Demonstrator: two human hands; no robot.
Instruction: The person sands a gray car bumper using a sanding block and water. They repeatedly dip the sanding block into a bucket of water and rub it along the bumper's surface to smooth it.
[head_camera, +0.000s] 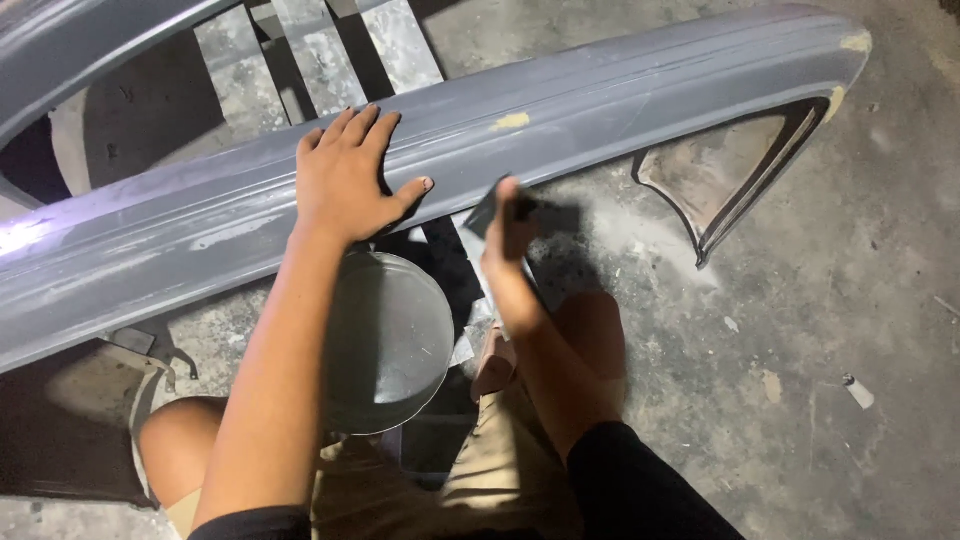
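A long grey car body panel (620, 100) lies across the view, with pale filler patches and bare spots on its primer. My left hand (345, 180) rests flat on it, fingers spread, near its middle. My right hand (508, 235) is just below the panel's lower edge, blurred, and grips a dark flat piece that looks like sandpaper (545, 212). My knees and beige shorts show at the bottom.
A round grey metal bowl (390, 345) sits between my knees. The panel rests on a metal frame with flat bars (320, 50). Another grey panel (70, 40) curves at top left. The concrete floor (830, 330) at right is dusty with small scraps.
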